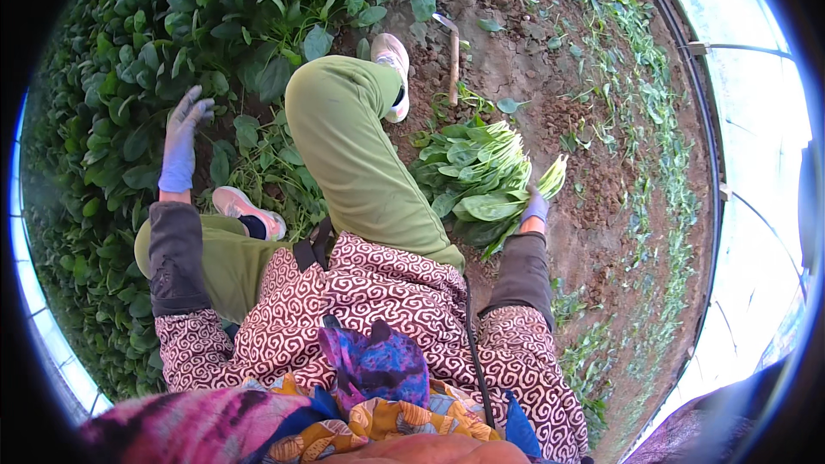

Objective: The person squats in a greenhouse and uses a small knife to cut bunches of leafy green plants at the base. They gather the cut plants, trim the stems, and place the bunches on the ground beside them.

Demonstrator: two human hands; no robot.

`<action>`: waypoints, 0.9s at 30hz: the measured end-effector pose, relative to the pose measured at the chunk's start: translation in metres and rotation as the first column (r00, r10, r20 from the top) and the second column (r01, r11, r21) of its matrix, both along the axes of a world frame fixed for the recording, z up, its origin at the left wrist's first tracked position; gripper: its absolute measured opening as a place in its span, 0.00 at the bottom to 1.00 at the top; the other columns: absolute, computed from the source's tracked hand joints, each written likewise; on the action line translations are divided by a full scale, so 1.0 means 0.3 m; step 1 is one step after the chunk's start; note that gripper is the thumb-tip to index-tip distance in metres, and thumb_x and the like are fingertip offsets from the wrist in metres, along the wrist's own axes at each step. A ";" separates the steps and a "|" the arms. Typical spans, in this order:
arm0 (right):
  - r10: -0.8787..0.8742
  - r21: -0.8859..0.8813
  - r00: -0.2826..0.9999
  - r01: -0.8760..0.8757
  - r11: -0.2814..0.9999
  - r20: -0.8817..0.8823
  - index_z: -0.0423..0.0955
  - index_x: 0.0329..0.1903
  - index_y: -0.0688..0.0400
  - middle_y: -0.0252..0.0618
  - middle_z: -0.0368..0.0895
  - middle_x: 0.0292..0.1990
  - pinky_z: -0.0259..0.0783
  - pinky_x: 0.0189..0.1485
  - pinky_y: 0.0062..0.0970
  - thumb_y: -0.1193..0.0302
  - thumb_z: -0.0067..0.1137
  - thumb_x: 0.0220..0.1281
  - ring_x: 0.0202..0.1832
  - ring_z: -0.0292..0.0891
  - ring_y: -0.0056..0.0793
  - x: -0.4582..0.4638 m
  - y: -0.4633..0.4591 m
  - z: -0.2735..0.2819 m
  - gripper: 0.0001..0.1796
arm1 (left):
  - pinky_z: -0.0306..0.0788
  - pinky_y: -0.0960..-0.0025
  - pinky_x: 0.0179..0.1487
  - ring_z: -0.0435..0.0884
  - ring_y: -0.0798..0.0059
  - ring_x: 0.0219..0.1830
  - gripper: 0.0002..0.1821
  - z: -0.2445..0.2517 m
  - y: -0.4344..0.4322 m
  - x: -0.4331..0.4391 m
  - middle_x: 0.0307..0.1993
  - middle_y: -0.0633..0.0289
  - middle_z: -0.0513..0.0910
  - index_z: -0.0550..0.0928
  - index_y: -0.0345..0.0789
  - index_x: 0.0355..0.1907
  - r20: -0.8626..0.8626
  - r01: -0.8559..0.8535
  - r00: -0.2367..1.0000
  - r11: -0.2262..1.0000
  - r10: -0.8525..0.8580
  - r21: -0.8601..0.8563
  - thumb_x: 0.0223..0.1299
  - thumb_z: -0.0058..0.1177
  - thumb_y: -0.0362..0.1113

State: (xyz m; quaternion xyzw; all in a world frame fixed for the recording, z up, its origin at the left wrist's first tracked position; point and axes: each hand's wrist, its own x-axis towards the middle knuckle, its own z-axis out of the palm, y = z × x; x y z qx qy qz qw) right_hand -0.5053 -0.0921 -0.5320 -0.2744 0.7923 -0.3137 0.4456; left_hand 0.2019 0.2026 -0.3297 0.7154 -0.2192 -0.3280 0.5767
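Observation:
My right hand (536, 205), in a thin purple glove, grips a bunch of spinach (553, 178) by its pale stems, with the leaves pointing left. Against it lies a pile of cut spinach (480, 158) on the soil, stems to the right. My left hand (185, 135), gloved too, is raised with fingers apart beside the standing spinach plants (129, 96); nothing shows in it. A small hand hoe or sickle with a wooden handle (454, 64) and a metal blade lies on the ground beyond the pile.
My legs in green trousers (348, 142) fill the middle, one shoe (393, 77) near the tool, the other (248, 209) among low plants. Scattered leaves (664, 96) cover the bare soil on the right. A dark rail (706, 142) and plastic greenhouse sheeting (760, 116) bound that side.

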 end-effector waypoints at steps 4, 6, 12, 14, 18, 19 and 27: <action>0.007 -0.017 0.998 -0.008 1.000 -0.057 0.66 0.61 0.74 0.53 0.80 0.54 0.76 0.54 0.33 0.76 0.75 0.37 0.49 0.80 0.39 0.081 0.017 -0.224 0.44 | 0.72 0.77 0.54 0.80 0.80 0.45 0.26 -0.055 0.035 -0.025 0.49 0.60 0.83 0.70 0.31 0.67 -0.037 0.006 0.999 0.993 -0.002 0.114 0.69 0.54 0.35; 0.206 -0.039 0.960 -0.217 0.975 -0.190 0.47 0.70 0.74 0.56 0.72 0.62 0.66 0.66 0.32 0.70 0.76 0.38 0.61 0.73 0.42 0.136 0.028 -0.284 0.58 | 0.72 0.78 0.54 0.79 0.80 0.45 0.26 -0.065 0.039 -0.051 0.50 0.61 0.83 0.70 0.33 0.68 -0.091 0.018 0.996 0.985 -0.002 0.171 0.69 0.54 0.36; 0.798 0.506 0.508 -0.620 0.600 -0.325 0.46 0.74 0.67 0.60 0.64 0.68 0.47 0.76 0.42 0.50 0.55 0.60 0.69 0.62 0.54 0.134 0.067 -0.470 0.50 | 0.73 0.76 0.53 0.80 0.79 0.45 0.26 -0.086 -0.004 -0.135 0.49 0.61 0.83 0.70 0.31 0.67 -0.173 0.039 0.985 0.977 -0.002 0.212 0.68 0.55 0.36; 0.802 0.265 0.468 -0.775 0.574 -0.371 0.67 0.67 0.65 0.52 0.65 0.69 0.30 0.78 0.48 0.49 0.47 0.67 0.71 0.58 0.53 0.091 0.130 -0.456 0.36 | 0.73 0.75 0.53 0.80 0.78 0.45 0.27 -0.079 -0.002 -0.136 0.48 0.61 0.83 0.71 0.31 0.66 -0.154 0.060 0.988 0.974 -0.027 0.220 0.67 0.56 0.36; 0.638 0.087 0.724 -0.641 0.762 -0.261 0.62 0.68 0.69 0.55 0.72 0.63 0.63 0.69 0.37 0.49 0.68 0.54 0.65 0.68 0.47 -0.013 0.138 -0.116 0.48 | 0.74 0.73 0.48 0.81 0.78 0.41 0.28 -0.073 -0.020 -0.124 0.43 0.62 0.85 0.73 0.33 0.65 -0.061 0.175 0.984 0.957 -0.165 0.233 0.64 0.59 0.39; 0.609 0.187 0.525 -0.647 0.739 -0.594 0.61 0.68 0.68 0.58 0.71 0.63 0.63 0.68 0.41 0.51 0.67 0.55 0.65 0.67 0.51 0.004 0.110 -0.012 0.46 | 0.74 0.73 0.47 0.80 0.78 0.40 0.28 -0.083 -0.043 -0.134 0.43 0.61 0.85 0.73 0.34 0.65 -0.058 0.174 0.985 0.940 -0.164 0.295 0.64 0.59 0.39; 0.804 -0.205 0.490 -0.872 0.446 -0.337 0.75 0.55 0.67 0.51 0.83 0.48 0.75 0.52 0.32 0.67 0.60 0.64 0.47 0.82 0.36 0.663 -0.234 0.244 0.21 | 0.71 0.66 0.62 0.81 0.66 0.56 0.22 -0.126 -0.382 -0.283 0.54 0.53 0.83 0.81 0.34 0.56 0.043 0.617 0.706 0.644 -0.707 0.453 0.62 0.59 0.42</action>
